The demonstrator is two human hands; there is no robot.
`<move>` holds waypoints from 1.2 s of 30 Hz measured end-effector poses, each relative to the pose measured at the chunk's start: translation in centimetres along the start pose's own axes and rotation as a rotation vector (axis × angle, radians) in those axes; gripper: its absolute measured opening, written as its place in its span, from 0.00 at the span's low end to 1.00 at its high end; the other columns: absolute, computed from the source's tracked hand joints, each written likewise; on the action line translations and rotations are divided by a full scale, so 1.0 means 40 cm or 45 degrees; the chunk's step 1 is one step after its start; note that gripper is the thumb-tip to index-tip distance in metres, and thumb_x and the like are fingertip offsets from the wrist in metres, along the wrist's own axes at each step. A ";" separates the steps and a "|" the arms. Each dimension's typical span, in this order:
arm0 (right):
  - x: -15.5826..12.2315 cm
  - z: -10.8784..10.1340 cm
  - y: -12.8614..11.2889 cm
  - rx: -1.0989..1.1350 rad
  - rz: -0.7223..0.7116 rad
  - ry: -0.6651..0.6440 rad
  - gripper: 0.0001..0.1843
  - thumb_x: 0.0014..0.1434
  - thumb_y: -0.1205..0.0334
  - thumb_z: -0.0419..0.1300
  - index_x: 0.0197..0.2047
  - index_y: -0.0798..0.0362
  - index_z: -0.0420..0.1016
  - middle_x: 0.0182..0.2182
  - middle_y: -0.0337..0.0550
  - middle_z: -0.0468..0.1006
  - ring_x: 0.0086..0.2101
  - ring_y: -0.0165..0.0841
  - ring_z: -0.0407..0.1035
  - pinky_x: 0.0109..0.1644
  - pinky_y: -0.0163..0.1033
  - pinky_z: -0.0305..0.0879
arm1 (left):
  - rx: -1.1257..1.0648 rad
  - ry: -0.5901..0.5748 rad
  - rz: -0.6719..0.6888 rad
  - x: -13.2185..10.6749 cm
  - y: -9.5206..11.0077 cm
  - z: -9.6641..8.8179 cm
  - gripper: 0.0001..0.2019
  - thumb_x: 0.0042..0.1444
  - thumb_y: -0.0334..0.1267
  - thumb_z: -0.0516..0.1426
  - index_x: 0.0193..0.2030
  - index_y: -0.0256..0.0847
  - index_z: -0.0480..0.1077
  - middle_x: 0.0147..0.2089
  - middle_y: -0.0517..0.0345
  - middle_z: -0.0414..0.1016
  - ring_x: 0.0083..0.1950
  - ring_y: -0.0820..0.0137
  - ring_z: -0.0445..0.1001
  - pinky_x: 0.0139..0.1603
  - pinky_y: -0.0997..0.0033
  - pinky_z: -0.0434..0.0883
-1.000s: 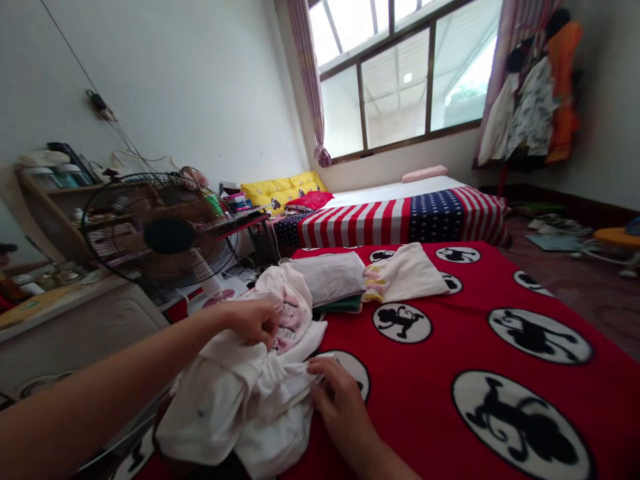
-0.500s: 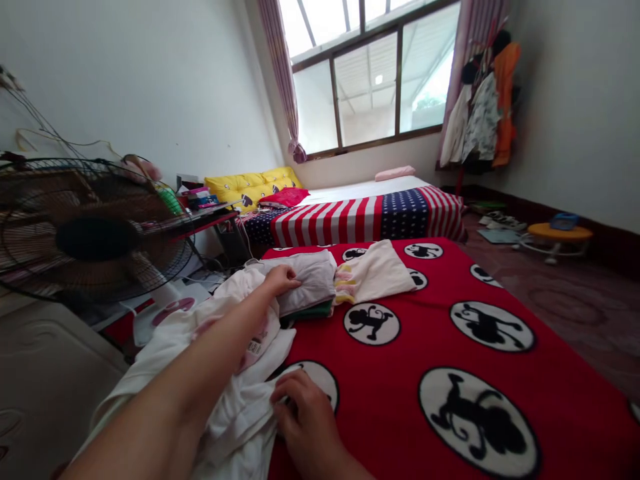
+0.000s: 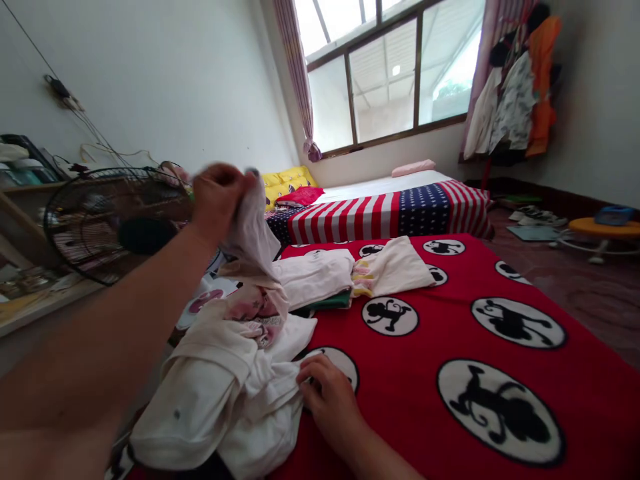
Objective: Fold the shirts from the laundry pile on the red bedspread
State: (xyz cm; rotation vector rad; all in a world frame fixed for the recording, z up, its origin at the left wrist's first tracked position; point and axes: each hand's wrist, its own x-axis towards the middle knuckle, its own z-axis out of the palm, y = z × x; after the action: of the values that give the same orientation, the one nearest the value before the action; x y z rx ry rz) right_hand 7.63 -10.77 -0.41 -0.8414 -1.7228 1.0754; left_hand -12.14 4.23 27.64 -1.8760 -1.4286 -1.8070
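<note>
My left hand is raised above the bed, fingers closed on the top of a pale pinkish garment that hangs down from it. Below lies a heap of white clothes at the near left of the red blanket with black monkey medallions. My right hand rests on the blanket, fingers curled on the edge of that heap. Behind it sits a folded stack, white on top with green underneath, and beside it a folded cream piece.
A black standing fan is at the left by a shelf with clutter. A second bed with a stars-and-stripes cover lies beyond, under the window. Clothes hang at the right wall. A small yellow stool stands on the floor.
My left hand went from the heap to the folded stack, then rose up with the pale pinkish garment. My right hand stayed on the heap's edge.
</note>
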 end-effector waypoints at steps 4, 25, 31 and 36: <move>-0.001 -0.001 0.002 0.024 -0.030 0.001 0.13 0.46 0.78 0.56 0.30 0.52 0.75 0.38 0.41 0.75 0.39 0.30 0.69 0.43 0.33 0.60 | 0.233 -0.426 -0.147 -0.104 -0.004 -0.053 0.22 0.20 0.44 0.72 0.20 0.38 0.68 0.18 0.67 0.67 0.21 0.75 0.65 0.23 0.76 0.64; -0.004 0.000 0.005 0.022 -0.050 -0.016 0.11 0.48 0.76 0.55 0.30 0.52 0.75 0.40 0.43 0.75 0.41 0.33 0.69 0.46 0.36 0.61 | 0.956 -1.900 -0.570 -0.238 -0.001 -0.234 0.11 0.35 0.42 0.63 0.20 0.40 0.66 0.19 0.62 0.68 0.21 0.70 0.67 0.22 0.74 0.61; -0.008 0.000 -0.008 -0.045 -0.030 -0.020 0.12 0.48 0.76 0.55 0.31 0.52 0.76 0.40 0.43 0.75 0.40 0.33 0.69 0.44 0.36 0.62 | 0.931 -1.114 -0.203 -0.168 0.025 -0.091 0.08 0.43 0.42 0.62 0.25 0.39 0.73 0.25 0.56 0.73 0.29 0.65 0.71 0.30 0.70 0.65; -0.003 -0.004 -0.008 -0.031 -0.024 -0.024 0.14 0.46 0.78 0.55 0.30 0.51 0.76 0.39 0.42 0.76 0.40 0.31 0.70 0.43 0.35 0.61 | 0.663 -1.110 -0.134 -0.181 -0.014 0.166 0.10 0.51 0.41 0.59 0.36 0.38 0.77 0.37 0.53 0.78 0.39 0.65 0.74 0.40 0.72 0.68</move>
State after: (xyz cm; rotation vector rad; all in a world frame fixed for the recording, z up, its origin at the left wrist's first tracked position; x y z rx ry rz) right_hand 7.79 -10.96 -0.13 -0.8309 -1.7593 1.0549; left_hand -6.62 5.47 19.60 -2.3753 -1.9980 -0.4739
